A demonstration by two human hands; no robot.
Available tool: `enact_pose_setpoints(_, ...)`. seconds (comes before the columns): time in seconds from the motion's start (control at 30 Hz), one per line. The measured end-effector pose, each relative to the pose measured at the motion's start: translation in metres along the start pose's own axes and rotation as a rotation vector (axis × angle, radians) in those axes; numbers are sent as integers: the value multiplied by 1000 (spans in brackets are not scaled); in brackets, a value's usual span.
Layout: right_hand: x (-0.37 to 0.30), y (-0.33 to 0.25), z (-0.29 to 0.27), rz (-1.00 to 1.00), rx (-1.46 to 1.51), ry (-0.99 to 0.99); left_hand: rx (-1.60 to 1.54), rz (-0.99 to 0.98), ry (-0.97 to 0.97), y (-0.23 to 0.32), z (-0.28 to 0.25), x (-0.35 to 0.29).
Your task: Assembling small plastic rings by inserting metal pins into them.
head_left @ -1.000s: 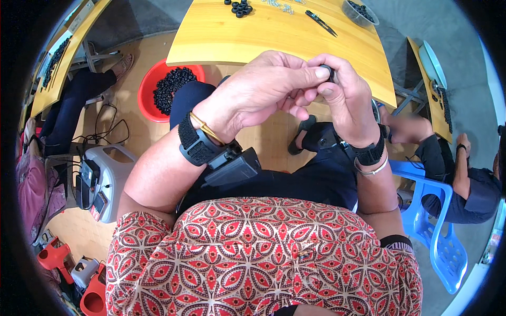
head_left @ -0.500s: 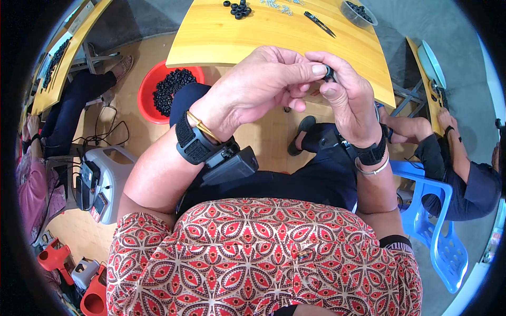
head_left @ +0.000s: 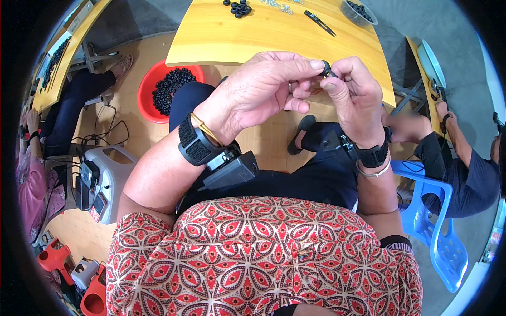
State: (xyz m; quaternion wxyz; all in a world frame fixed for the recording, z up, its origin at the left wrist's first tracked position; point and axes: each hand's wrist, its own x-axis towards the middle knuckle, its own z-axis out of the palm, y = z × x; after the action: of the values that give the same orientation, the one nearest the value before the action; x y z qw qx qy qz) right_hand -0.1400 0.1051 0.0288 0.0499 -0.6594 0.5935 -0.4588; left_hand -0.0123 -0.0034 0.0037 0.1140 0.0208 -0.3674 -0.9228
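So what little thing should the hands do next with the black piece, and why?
Perhaps steady the small black piece with the left hand and press it gently with the right hand, because thumbs and fingertips of both hands meet at it, so it seems held from both sides.

Grained wood, slick plastic, soft cloth

The yellow table [head_left: 237, 39] is wood-grained, smooth and faintly glossy. The red basin [head_left: 143, 92] is shiny plastic, and the black pieces [head_left: 171, 89] heaped in it carry a dull sheen. The held black piece [head_left: 326, 67] looks smooth, though it is too covered to tell plastic from rubber. The bowl [head_left: 372, 20] is clear, thin plastic. The blue chair [head_left: 449, 257] is glossy moulded plastic; the pale grey stool [head_left: 113, 179] is duller plastic. The patterned top [head_left: 263, 253] is soft printed cloth, the trousers [head_left: 274, 181] plain matt cloth. The wrist straps [head_left: 192, 142] are rough, fuzzy fabric. The yellow bracelet [head_left: 205, 130] and pale bangle [head_left: 375, 172] are polished metal.
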Motion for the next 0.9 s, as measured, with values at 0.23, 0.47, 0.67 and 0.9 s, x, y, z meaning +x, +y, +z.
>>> enact_pose_setpoints(0.23,-2,-1,-1,114,212,-15,21,57,-43,-2,-3,0)
enact_pose_setpoints(0.47,-4,0,0,244,651,-36,32,124,-39,-4,4,-1)
enact_pose_setpoints(0.67,-2,-1,0,278,784,-50,71,160,-51,-3,4,1)
enact_pose_setpoints(0.9,-4,2,-2,352,696,-131,91,91,-71,-1,2,1)
